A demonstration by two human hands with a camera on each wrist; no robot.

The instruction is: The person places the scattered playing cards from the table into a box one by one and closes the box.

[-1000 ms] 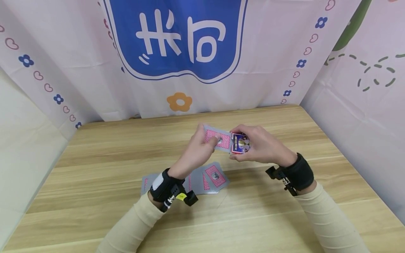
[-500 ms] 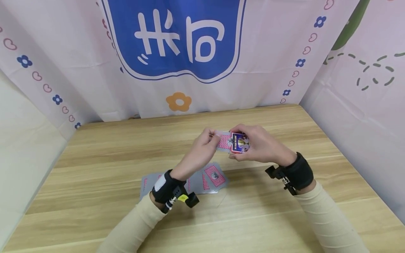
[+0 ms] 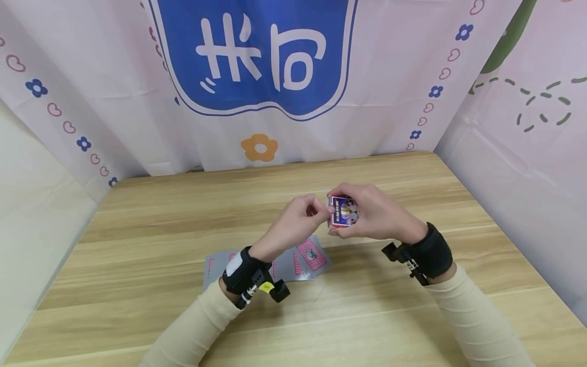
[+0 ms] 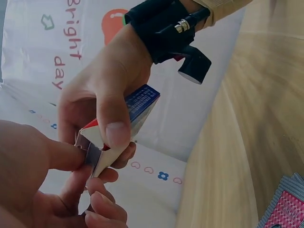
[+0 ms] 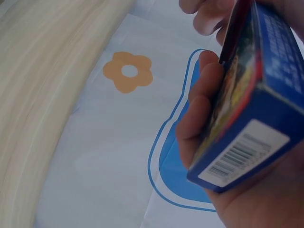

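Observation:
My right hand [image 3: 378, 211] grips a small blue and red playing-card box [image 3: 344, 213] above the table, thumb and fingers on opposite sides. In the right wrist view a barcode marks the closed end of the box [image 5: 244, 154]. The other end is open and faces left. There my left hand [image 3: 291, 224] has its thumb at the mouth of the box and curled fingertips against the lower edge, as the left wrist view shows. Grey card edges show in the opening. Pink-backed playing cards [image 3: 314, 255] lie fanned on the table below my left forearm, partly hidden by it.
The wood-grain table [image 3: 399, 316] reaches back to a printed cloth backdrop [image 3: 367, 132] with a blue emblem. A cloth wall [image 3: 513, 168] stands along the right side. Black straps with small cameras sit on both wrists.
The playing card between my hands has slid rightward into the box and no longer sticks out. My left hand has followed it to the opening. The fanned cards have stayed put.

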